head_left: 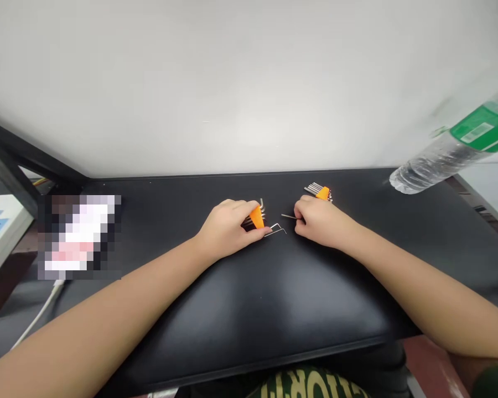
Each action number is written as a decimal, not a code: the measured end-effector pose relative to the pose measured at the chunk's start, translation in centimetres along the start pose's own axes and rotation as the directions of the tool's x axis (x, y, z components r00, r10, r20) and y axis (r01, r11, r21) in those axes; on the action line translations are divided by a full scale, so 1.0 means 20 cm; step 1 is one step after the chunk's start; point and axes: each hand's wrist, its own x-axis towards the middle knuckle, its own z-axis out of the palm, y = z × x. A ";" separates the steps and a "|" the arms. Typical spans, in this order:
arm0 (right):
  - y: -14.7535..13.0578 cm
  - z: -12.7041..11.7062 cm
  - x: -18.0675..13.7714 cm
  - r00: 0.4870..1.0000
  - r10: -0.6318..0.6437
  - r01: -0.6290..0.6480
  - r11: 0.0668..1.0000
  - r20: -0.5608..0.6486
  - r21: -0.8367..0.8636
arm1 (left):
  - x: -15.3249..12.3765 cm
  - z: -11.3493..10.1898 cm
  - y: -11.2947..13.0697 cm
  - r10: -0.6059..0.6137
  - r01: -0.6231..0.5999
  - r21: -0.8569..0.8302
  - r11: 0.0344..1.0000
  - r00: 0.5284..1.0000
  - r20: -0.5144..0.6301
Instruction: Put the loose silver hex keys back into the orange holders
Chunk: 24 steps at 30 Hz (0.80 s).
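Note:
My left hand [228,224] is closed round an orange holder [257,216] of hex keys, pressed against the black table top [249,287]. A thin bent hex key [276,229] lies on the table just right of that holder. My right hand [317,220] is pinched on a small thin hex key [289,216] whose tip points left toward the holder. Behind my right hand lies a second orange holder [322,192] with several silver hex keys fanned out of it.
A clear plastic water bottle [452,146] with a green label lies tilted at the right back corner. A white power strip [0,226] and a white cable [37,315] are at the left. A blurred-out patch sits on the left of the table. A white wall stands behind.

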 end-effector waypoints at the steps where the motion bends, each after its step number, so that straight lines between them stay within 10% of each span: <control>1: -0.01 0.00 -0.01 0.999 -0.046 0.047 0.998 -0.017 0.040 | 0.00 0.00 0.00 0.007 -0.007 0.000 1.000 1.000 -0.007; 7: -0.07 0.03 -0.06 0.917 -0.350 0.387 0.898 -0.192 0.211 | -0.01 0.00 -0.01 0.063 -0.063 0.021 0.998 0.998 -0.024; 18: -0.05 0.04 -0.08 0.827 -0.481 0.498 0.867 -0.290 -0.020 | -0.01 -0.02 0.02 0.085 -0.084 0.024 0.996 0.996 -0.038; 24: -0.06 0.00 -0.08 0.667 -0.700 0.651 0.714 -0.254 -0.259 | -0.01 0.00 0.03 0.180 -0.180 0.039 0.983 0.983 -0.019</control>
